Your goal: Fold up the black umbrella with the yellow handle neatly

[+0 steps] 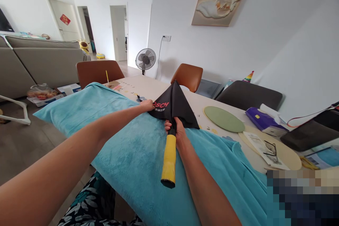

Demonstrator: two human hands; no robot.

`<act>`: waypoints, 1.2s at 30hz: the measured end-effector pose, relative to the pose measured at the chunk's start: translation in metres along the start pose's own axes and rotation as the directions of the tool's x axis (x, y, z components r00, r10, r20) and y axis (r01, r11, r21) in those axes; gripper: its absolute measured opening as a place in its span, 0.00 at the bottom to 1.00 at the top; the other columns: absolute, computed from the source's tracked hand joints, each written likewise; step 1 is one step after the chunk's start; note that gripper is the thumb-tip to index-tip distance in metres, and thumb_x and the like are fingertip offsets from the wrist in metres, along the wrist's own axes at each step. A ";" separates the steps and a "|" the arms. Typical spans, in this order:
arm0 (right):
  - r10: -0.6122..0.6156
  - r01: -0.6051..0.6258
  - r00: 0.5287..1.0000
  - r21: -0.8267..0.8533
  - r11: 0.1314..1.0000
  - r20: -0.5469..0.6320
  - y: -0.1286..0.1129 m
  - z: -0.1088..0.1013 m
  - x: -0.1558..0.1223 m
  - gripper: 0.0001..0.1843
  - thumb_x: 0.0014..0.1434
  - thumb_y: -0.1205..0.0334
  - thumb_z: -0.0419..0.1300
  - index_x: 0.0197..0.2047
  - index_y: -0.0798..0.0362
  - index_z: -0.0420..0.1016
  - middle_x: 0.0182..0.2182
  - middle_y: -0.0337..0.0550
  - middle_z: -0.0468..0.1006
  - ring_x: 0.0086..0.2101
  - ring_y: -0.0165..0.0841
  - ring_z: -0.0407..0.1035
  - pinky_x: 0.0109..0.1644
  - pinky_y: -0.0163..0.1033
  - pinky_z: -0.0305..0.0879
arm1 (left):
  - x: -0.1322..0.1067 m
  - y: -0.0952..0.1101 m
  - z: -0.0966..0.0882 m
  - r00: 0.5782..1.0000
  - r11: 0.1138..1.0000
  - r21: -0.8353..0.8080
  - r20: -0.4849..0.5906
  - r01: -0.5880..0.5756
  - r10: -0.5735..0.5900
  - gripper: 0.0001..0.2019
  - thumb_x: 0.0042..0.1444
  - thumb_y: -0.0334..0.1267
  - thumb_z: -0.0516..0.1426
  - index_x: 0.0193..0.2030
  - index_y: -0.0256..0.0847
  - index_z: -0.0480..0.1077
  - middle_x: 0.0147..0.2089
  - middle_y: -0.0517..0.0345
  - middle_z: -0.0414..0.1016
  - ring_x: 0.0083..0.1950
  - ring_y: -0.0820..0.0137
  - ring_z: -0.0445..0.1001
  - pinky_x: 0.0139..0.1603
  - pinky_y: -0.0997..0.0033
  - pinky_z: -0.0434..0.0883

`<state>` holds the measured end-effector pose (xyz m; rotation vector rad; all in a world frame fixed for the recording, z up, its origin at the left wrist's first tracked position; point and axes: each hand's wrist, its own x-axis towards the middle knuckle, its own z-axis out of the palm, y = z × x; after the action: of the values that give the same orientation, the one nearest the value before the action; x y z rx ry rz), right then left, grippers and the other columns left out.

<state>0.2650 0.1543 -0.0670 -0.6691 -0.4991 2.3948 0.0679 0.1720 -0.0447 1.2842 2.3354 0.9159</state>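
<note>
A black umbrella (182, 109) with red lettering on its fabric lies partly folded in front of me, its yellow handle (169, 159) pointing toward my body. My right hand (178, 130) is wrapped round the umbrella just above the handle, at the base of the black fabric. To the left, my left hand (147, 106) is closed on the canopy's edge beside the lettering; a dark thin tip sticks out past it. Under both hands a light-blue plush blanket (132, 144) drapes over the near side of the table (137, 82).
On the table's right lie a green oval mat (224, 119), a purple tissue pack (265, 120), and glasses (270, 148) on paper. Brown chairs (186, 77) and a dark chair (249, 99) stand along the far side. A fan (145, 59) stands behind. A blurred patch covers the lower right.
</note>
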 end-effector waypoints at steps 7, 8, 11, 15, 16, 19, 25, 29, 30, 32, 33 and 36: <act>0.026 -0.026 0.999 -0.007 1.000 0.018 0.000 0.000 0.000 0.11 0.63 0.59 0.49 0.31 0.55 0.61 0.20 0.35 0.64 0.15 0.22 0.56 0.14 0.25 0.58 | 0.010 0.006 -0.012 0.999 0.994 -0.106 -0.030 -0.019 0.016 0.09 0.47 0.27 0.58 0.21 0.37 0.62 0.19 0.63 0.55 0.39 0.68 0.67 0.41 0.72 0.62; 0.034 -0.034 0.999 0.003 0.999 0.023 -0.001 0.000 0.001 0.11 0.63 0.59 0.49 0.31 0.55 0.61 0.20 0.35 0.64 0.15 0.22 0.57 0.14 0.25 0.58 | 0.012 0.014 -0.016 1.000 0.990 -0.140 -0.018 -0.025 0.023 0.08 0.48 0.28 0.58 0.22 0.37 0.63 0.19 0.63 0.56 0.37 0.69 0.67 0.40 0.73 0.63; 0.057 -0.058 0.998 0.039 0.998 0.032 -0.002 -0.001 0.005 0.12 0.64 0.58 0.47 0.30 0.55 0.60 0.19 0.35 0.64 0.15 0.22 0.57 0.13 0.26 0.57 | 0.013 0.049 -0.025 0.998 0.962 -0.270 0.047 -0.033 0.047 0.07 0.51 0.30 0.57 0.23 0.36 0.64 0.17 0.62 0.59 0.29 0.71 0.67 0.34 0.71 0.65; 0.063 -0.065 0.997 0.068 0.996 0.033 -0.002 -0.004 0.006 0.11 0.63 0.58 0.47 0.31 0.54 0.60 0.20 0.36 0.64 0.15 0.23 0.57 0.14 0.26 0.58 | 0.009 0.112 -0.023 0.980 0.856 -0.515 0.150 -0.036 0.131 0.03 0.56 0.30 0.53 0.33 0.34 0.66 0.22 0.59 0.66 0.29 0.71 0.71 0.34 0.71 0.70; 0.062 -0.064 0.997 0.077 0.995 0.035 -0.002 -0.004 0.005 0.11 0.63 0.58 0.47 0.31 0.54 0.60 0.21 0.36 0.64 0.16 0.23 0.58 0.14 0.26 0.59 | 0.006 0.126 -0.021 0.967 0.823 -0.567 0.191 -0.030 0.166 0.04 0.57 0.29 0.51 0.35 0.33 0.66 0.25 0.57 0.69 0.30 0.72 0.72 0.35 0.71 0.72; 0.061 -0.066 0.997 0.099 0.993 0.043 -0.001 -0.007 0.002 0.10 0.62 0.58 0.46 0.32 0.55 0.60 0.22 0.37 0.65 0.17 0.23 0.58 0.15 0.26 0.60 | -0.002 0.153 -0.012 0.871 0.721 -0.693 0.364 0.016 0.330 0.05 0.56 0.27 0.52 0.39 0.33 0.67 0.32 0.52 0.75 0.35 0.71 0.75 0.41 0.69 0.73; 0.066 -0.072 0.996 0.115 0.991 0.056 -0.002 -0.009 0.002 0.08 0.59 0.59 0.48 0.32 0.55 0.60 0.22 0.37 0.65 0.17 0.23 0.58 0.15 0.27 0.60 | 0.000 0.128 -0.003 0.932 0.787 -0.608 0.214 -0.107 0.292 0.08 0.52 0.26 0.54 0.39 0.35 0.69 0.37 0.53 0.76 0.35 0.74 0.73 0.39 0.74 0.71; 0.070 -0.076 0.996 0.121 0.990 0.055 -0.002 -0.007 0.002 0.08 0.60 0.59 0.47 0.32 0.55 0.59 0.22 0.37 0.64 0.16 0.23 0.58 0.14 0.27 0.59 | 0.001 0.075 0.008 0.985 0.906 -0.415 0.107 -0.077 0.132 0.07 0.48 0.25 0.53 0.34 0.33 0.71 0.30 0.53 0.74 0.32 0.70 0.72 0.34 0.72 0.70; 0.069 -0.075 0.996 0.121 0.990 0.053 -0.002 -0.007 0.001 0.09 0.60 0.59 0.47 0.32 0.55 0.59 0.22 0.37 0.63 0.16 0.23 0.58 0.14 0.26 0.59 | -0.001 0.061 0.012 0.985 0.919 -0.385 0.109 -0.082 0.134 0.07 0.47 0.25 0.54 0.32 0.34 0.71 0.29 0.54 0.74 0.33 0.69 0.73 0.35 0.72 0.70; 0.070 -0.076 0.996 0.118 0.990 0.049 -0.003 -0.006 0.000 0.09 0.60 0.58 0.47 0.33 0.55 0.59 0.21 0.36 0.62 0.16 0.23 0.57 0.13 0.26 0.59 | -0.009 0.037 0.021 0.982 0.936 -0.336 0.116 -0.103 0.150 0.08 0.45 0.25 0.54 0.32 0.35 0.72 0.31 0.54 0.75 0.37 0.67 0.73 0.38 0.72 0.70; 0.072 -0.077 0.996 0.114 0.990 0.047 -0.003 -0.005 -0.001 0.09 0.60 0.58 0.47 0.33 0.55 0.60 0.20 0.36 0.62 0.15 0.23 0.57 0.13 0.26 0.58 | -0.014 0.027 0.025 0.979 0.940 -0.320 0.122 -0.116 0.163 0.10 0.45 0.25 0.54 0.34 0.35 0.72 0.34 0.54 0.76 0.40 0.67 0.73 0.41 0.72 0.69; 0.079 -0.083 0.996 0.103 0.991 0.044 -0.005 -0.004 -0.002 0.08 0.59 0.59 0.48 0.33 0.55 0.61 0.21 0.36 0.63 0.15 0.23 0.56 0.13 0.26 0.58 | -0.030 0.004 0.028 0.955 0.931 -0.318 0.170 -0.181 0.244 0.20 0.43 0.24 0.53 0.45 0.38 0.72 0.44 0.56 0.76 0.47 0.68 0.72 0.47 0.75 0.68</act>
<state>0.2709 0.1570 -0.0667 -0.6070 -0.3660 2.4955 0.1020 0.1591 -0.0637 1.4447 1.8412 1.0957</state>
